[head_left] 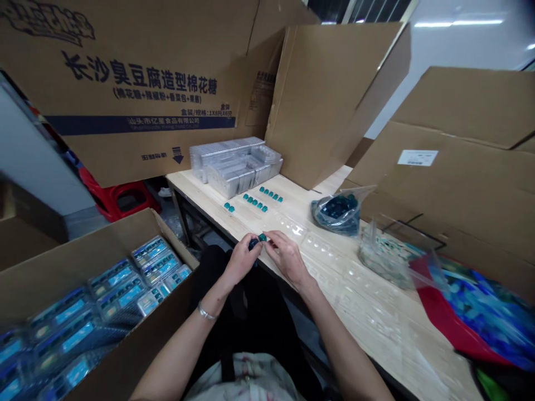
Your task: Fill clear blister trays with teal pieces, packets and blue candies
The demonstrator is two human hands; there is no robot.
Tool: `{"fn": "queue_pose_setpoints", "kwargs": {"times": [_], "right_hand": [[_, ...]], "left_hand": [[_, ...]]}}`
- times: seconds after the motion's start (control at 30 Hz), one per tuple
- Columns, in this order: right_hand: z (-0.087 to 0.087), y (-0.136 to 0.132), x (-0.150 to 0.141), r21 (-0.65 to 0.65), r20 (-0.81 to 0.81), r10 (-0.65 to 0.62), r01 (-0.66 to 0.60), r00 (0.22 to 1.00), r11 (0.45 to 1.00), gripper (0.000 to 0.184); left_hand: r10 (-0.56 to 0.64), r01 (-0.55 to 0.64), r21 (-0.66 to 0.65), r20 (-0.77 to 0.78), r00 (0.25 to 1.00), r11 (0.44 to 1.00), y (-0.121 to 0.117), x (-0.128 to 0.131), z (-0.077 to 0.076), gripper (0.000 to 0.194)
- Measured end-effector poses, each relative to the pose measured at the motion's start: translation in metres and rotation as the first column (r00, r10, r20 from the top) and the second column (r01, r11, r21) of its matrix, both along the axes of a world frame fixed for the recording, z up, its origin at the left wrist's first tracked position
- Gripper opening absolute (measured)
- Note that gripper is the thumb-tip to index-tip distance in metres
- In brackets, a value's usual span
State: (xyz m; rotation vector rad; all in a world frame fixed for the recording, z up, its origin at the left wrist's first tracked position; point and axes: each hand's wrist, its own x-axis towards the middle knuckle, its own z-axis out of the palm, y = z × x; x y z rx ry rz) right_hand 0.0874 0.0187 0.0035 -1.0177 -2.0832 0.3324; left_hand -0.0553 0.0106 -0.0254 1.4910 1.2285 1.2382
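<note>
My left hand point(242, 257) is closed around a small dark blue piece point(253, 243) at the table's near edge. Fingertips of my right hand point(287, 256) pinch a small teal piece point(262, 237) close beside it. What exactly these pieces are is too small to tell. Beyond my hands, short rows of similar teal pieces point(255, 203) lie on the table point(298, 197). Clear plastic trays point(355, 284) with small hollows are spread flat to the right of my right hand.
Stacked clear trays point(236, 166) stand at the back, before large cardboard boxes point(159, 50). A bag of dark pieces point(337, 213), a clear container point(387, 253) and a blue-filled red bag point(443, 317) sit rightward. A carton point(167, 301) of packaged goods stands left, near a red stool point(125, 197).
</note>
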Motion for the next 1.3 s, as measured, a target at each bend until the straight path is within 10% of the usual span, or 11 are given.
{"fn": "queue_pose_setpoints", "kwargs": {"times": [0.63, 0.97, 1.13, 1.3], "right_hand": [[-0.021, 0.005, -0.014, 0.027, -0.143, -0.129, 0.134, 0.981, 0.991, 0.015], [-0.028, -0.009, -0.029, 0.125, 0.165, -0.117, 0.097, 0.979, 0.987, 0.021], [-0.021, 0.001, -0.025, -0.183, -0.082, -0.115, 0.098, 0.990, 0.978, 0.025], [-0.007, 0.024, -0.023, -0.516, -0.170, -0.033, -0.060, 0.985, 0.855, 0.026]], "left_hand": [[0.055, -0.056, -0.009, -0.052, 0.997, 0.998, -0.002, -0.007, -0.005, 0.019], [0.270, -0.234, 0.162, -0.255, 0.928, 0.959, 0.005, -0.006, -0.019, 0.014], [0.253, -0.197, 0.225, -0.257, 0.933, 0.954, 0.001, -0.012, -0.024, 0.014], [0.238, -0.189, 0.234, -0.207, 0.949, 0.954, 0.003, -0.017, -0.020, 0.013]]}}
